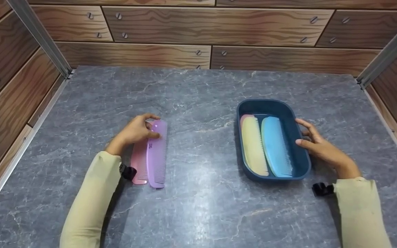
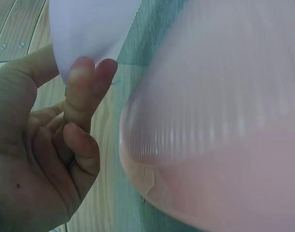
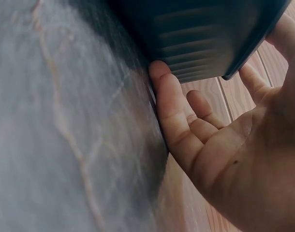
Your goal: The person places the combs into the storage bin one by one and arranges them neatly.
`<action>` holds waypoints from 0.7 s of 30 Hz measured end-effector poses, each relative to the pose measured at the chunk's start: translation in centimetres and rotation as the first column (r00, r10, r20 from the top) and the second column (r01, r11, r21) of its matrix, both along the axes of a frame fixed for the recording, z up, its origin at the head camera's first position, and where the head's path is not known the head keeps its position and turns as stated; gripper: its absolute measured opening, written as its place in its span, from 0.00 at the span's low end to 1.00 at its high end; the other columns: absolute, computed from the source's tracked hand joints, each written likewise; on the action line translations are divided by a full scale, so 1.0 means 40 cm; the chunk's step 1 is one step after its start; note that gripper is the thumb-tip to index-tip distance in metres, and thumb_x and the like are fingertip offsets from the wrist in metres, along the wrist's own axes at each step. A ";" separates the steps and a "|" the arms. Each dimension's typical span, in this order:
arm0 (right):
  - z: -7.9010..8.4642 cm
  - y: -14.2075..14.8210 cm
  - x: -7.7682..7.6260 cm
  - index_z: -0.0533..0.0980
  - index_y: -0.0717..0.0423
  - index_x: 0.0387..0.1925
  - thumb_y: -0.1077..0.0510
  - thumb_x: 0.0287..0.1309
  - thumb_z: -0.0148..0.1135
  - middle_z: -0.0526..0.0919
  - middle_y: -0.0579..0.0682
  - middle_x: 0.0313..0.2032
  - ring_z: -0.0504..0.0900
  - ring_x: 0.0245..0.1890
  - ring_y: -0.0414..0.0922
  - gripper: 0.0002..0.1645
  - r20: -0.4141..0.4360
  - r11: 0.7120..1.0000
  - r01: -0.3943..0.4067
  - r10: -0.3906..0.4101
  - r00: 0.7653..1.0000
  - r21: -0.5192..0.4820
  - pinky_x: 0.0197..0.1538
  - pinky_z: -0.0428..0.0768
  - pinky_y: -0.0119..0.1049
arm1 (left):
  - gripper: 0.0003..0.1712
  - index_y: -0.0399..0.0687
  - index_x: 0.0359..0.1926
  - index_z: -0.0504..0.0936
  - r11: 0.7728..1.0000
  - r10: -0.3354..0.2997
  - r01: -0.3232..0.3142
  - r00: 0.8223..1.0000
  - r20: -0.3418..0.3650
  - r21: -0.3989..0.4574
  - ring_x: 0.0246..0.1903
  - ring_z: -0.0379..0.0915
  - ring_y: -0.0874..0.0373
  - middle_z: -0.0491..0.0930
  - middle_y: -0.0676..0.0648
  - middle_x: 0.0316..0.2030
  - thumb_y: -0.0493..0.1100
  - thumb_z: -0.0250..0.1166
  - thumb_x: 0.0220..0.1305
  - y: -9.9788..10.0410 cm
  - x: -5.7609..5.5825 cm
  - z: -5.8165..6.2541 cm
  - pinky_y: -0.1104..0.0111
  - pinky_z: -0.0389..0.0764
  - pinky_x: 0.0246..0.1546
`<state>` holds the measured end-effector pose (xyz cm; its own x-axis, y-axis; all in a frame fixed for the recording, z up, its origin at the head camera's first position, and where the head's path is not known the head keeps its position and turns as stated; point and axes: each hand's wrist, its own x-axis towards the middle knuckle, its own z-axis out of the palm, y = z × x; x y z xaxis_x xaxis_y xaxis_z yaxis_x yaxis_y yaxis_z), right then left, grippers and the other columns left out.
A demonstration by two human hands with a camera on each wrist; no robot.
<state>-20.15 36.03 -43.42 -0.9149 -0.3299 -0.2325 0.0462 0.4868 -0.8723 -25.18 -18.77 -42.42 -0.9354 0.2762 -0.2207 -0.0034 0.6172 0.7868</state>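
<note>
My left hand [image 1: 133, 131] pinches the far end of a purple comb [image 1: 157, 151] between thumb and fingers. Partly beneath that comb is a pink comb [image 1: 139, 163]; its teeth fill much of the left wrist view [image 2: 210, 188]. On the right, my other hand [image 1: 324, 150] rests against the outer side of a dark blue container [image 1: 303, 155], thumb and fingertips at its rim, fingers fairly straight along the ribbed wall. Inside the container lie a yellow comb [image 1: 253, 146] and a light blue comb [image 1: 276, 148] side by side. A reddish edge shows from under the yellow one.
Both the container and the loose combs are on a grey marbled tabletop [image 1: 198, 100]. Wood-patterned panels [image 1: 215, 26] stand behind and at both sides, with metal posts [image 1: 40, 38] at the back corners. Black wrist devices [image 1: 322, 189] are worn near the sleeves.
</note>
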 end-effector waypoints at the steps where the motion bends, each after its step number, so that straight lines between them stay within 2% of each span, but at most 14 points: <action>1: 0.000 0.000 0.000 0.37 0.33 0.75 0.50 0.71 0.48 0.50 0.67 0.63 0.62 0.60 0.60 0.42 0.005 1.000 -0.003 0.003 1.000 -0.006 0.56 0.70 0.47 | 0.37 0.41 0.64 0.69 1.000 -0.002 0.002 1.000 0.009 0.017 0.24 0.70 0.64 0.76 0.50 0.28 0.35 0.70 0.51 0.000 0.000 -0.002 0.74 0.71 0.25; 4: 0.001 0.001 0.000 0.35 0.32 0.75 0.51 0.72 0.48 0.46 0.68 0.64 0.57 0.62 0.64 0.43 0.018 1.000 -0.008 0.009 1.000 -0.021 0.59 0.64 0.57 | 0.37 0.40 0.64 0.68 0.998 -0.007 0.005 0.999 0.034 0.068 0.25 0.72 0.64 0.77 0.50 0.28 0.33 0.69 0.52 -0.001 0.000 -0.003 0.74 0.73 0.27; 6: 0.000 0.002 0.001 0.35 0.32 0.75 0.52 0.72 0.47 0.46 0.68 0.64 0.56 0.62 0.64 0.43 0.019 1.000 -0.009 0.010 1.000 -0.022 0.59 0.62 0.60 | 0.36 0.38 0.65 0.67 0.994 -0.018 0.013 0.999 0.044 0.104 0.26 0.74 0.65 0.78 0.49 0.29 0.33 0.68 0.54 0.000 -0.001 -0.001 0.73 0.75 0.28; 13: -0.003 0.002 0.002 0.35 0.32 0.75 0.51 0.72 0.48 0.48 0.67 0.62 0.58 0.60 0.62 0.43 0.020 1.000 0.004 -0.003 1.000 -0.013 0.58 0.65 0.54 | 0.37 0.38 0.67 0.64 0.972 -0.027 0.005 0.995 0.092 0.237 0.28 0.78 0.64 0.81 0.47 0.32 0.30 0.64 0.56 0.004 0.001 0.013 0.73 0.79 0.30; 17: -0.003 0.001 0.000 0.35 0.32 0.75 0.51 0.72 0.48 0.47 0.67 0.62 0.58 0.61 0.63 0.43 0.022 1.000 0.003 -0.003 1.000 -0.021 0.58 0.65 0.53 | 0.38 0.40 0.69 0.63 0.957 -0.033 0.003 0.995 0.098 0.290 0.27 0.77 0.64 0.82 0.49 0.32 0.31 0.63 0.57 0.009 0.003 0.022 0.74 0.76 0.27; 21: -0.003 0.001 -0.002 0.36 0.32 0.75 0.51 0.72 0.48 0.49 0.66 0.61 0.60 0.59 0.61 0.43 0.015 1.000 0.001 -0.001 1.000 -0.015 0.55 0.68 0.46 | 0.38 0.43 0.69 0.64 0.952 -0.035 0.009 0.996 0.081 0.306 0.24 0.73 0.65 0.82 0.52 0.29 0.33 0.64 0.57 0.013 0.006 0.030 0.73 0.71 0.25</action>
<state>-20.23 36.05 -43.52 -0.9115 -0.3329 -0.2415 0.0598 0.4738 -0.8786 -24.95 -18.26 -41.23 -0.9100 0.3629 -0.2005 -0.0669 0.3488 0.9348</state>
